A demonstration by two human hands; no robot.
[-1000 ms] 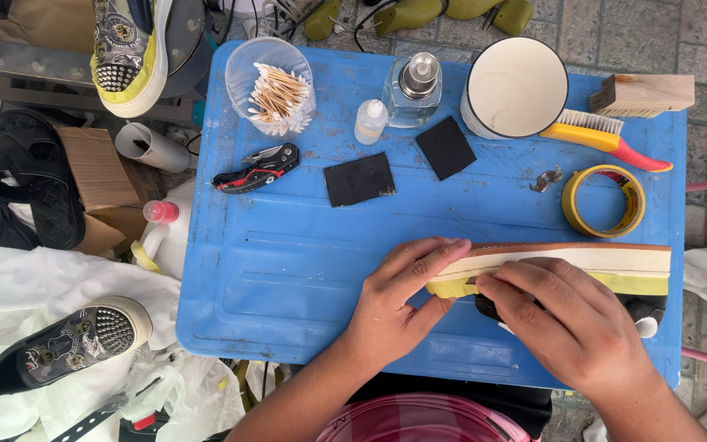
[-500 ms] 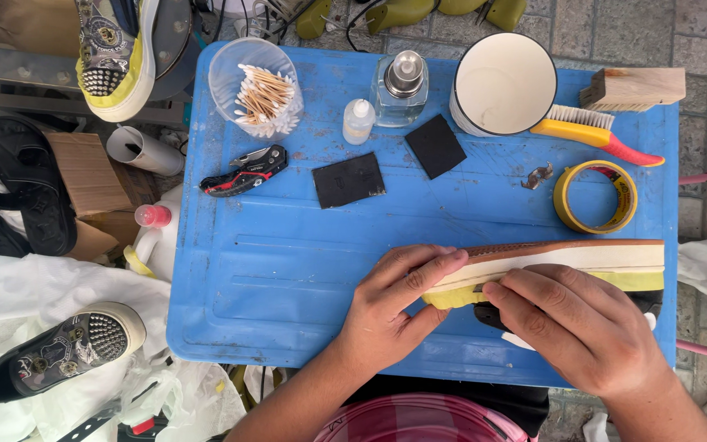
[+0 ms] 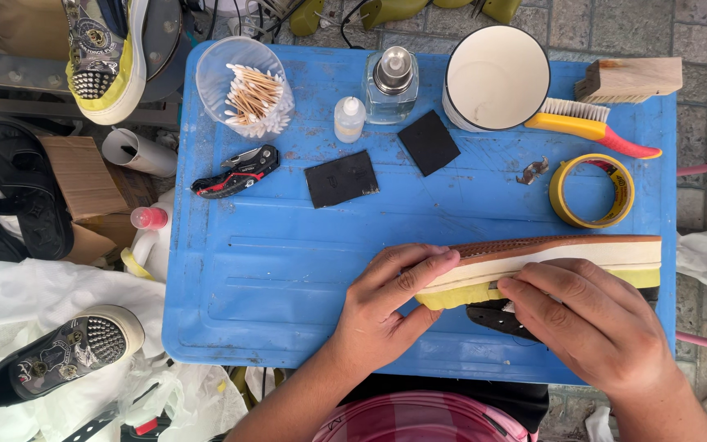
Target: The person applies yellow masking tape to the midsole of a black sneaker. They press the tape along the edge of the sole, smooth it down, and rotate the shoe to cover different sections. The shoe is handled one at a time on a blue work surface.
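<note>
Tape (image 3: 452, 296) may wrinkle if my left hand (image 3: 386, 307) and right hand (image 3: 595, 327), both closed on the shoe (image 3: 566, 252), slip.

Blue table (image 3: 288, 270), yellow tape roll (image 3: 592, 191), seemingly white-and-yellow sole (image 3: 566, 258)

cotton-swab cup (image 3: 245, 86) | folding knife (image 3: 236, 172) | two black pads (image 3: 341, 178) | tape roll (image 3: 592, 191) | white mug (image 3: 496, 78)

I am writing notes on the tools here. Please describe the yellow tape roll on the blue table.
The yellow tape roll is a ring of glossy tape with an open middle, lying flat near the right side of the blue table. It sits below the yellow-handled brush, above the shoe. Nothing touches it.
</note>
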